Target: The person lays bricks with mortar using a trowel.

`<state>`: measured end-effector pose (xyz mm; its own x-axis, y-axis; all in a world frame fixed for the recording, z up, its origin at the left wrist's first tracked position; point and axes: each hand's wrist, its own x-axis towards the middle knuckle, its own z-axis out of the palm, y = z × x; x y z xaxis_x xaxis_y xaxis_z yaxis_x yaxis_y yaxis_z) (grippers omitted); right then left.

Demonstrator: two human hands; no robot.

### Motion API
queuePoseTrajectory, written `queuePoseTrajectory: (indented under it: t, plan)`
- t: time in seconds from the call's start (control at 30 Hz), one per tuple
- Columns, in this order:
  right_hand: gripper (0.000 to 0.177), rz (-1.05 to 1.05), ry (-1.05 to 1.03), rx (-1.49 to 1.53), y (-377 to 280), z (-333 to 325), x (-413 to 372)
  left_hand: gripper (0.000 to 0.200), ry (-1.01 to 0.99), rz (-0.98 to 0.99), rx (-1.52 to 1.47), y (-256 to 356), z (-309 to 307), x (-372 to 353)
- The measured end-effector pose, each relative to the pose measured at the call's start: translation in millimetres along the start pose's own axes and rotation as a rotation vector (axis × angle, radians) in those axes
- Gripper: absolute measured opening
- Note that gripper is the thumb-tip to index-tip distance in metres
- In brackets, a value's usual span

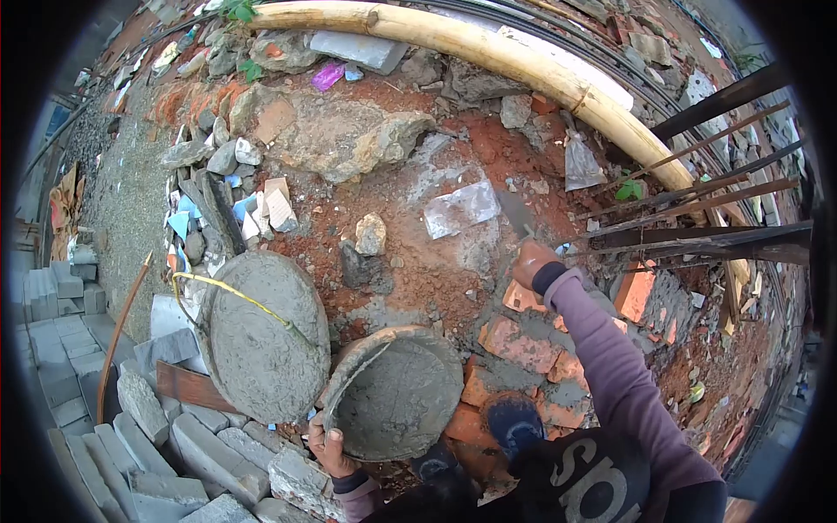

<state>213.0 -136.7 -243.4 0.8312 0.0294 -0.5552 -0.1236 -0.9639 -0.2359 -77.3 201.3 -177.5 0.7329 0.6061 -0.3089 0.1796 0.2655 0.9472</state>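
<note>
My left hand (329, 446) is closed on the lower left rim of a tilted round pan (397, 397) with wet grey mortar inside. Beside it, to the left, lies a larger round pan full of mortar (266, 340), a yellow cord across its top. My right hand (532, 261) is closed round the handle of a trowel, whose grey blade (516, 213) points up and left. Just left of the blade, a clear plastic sheet (462, 209) lies on the soil. Below my right hand are orange bricks (519, 344) with mortar between them.
A long bamboo pole (471, 45) arches across the top. Dark rods (697, 209) jut in from the right. Grey blocks (209, 453) are piled at the lower left. A big rock (349, 139) and rubble lie further up. My shoes (514, 423) are by the bricks.
</note>
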Motion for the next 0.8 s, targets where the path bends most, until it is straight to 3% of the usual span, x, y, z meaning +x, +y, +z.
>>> queuePoseTrajectory:
  t: [0.03,0.1,0.2,0.23,0.33,0.43,0.5,0.57,0.63,0.7,0.8]
  plan:
    - [0.030,-0.078,0.038,-0.028,-11,13,-2,0.053,-0.006,0.012,0.005,0,3,1]
    - [0.031,-0.232,-0.265,0.069,-28,8,-12,0.053,-0.030,0.006,0.032,0,3,3]
    - [0.034,-0.328,-0.293,0.088,-50,-2,-38,0.053,-0.050,0.025,0.055,-1,-5,6]
    - [0.035,-0.297,-0.130,0.086,-47,-1,-38,0.052,-0.047,0.033,0.053,-2,-7,6]
    - [0.035,-0.047,0.040,0.148,-39,-12,-11,0.051,-0.011,0.042,0.049,-9,-17,6]
    - [0.034,-0.090,0.031,0.061,-34,-12,1,0.051,-0.034,0.011,0.007,-4,-6,7]
    - [0.034,-0.092,-0.481,0.286,-42,-26,-32,0.051,-0.040,0.011,0.018,-5,-4,12]
    - [0.041,-0.424,-0.252,0.165,-38,-13,-88,0.051,-0.046,0.016,0.053,-4,-7,13]
    - [0.044,-0.389,-0.201,0.315,-38,-21,-142,0.048,-0.024,0.028,0.076,2,-1,12]
    - [0.045,-0.571,-0.153,0.312,-19,-24,-173,0.047,-0.026,0.016,0.082,2,0,13]
    - [0.047,-0.763,-0.351,0.135,-4,-27,-194,0.039,0.006,0.017,0.107,5,6,17]
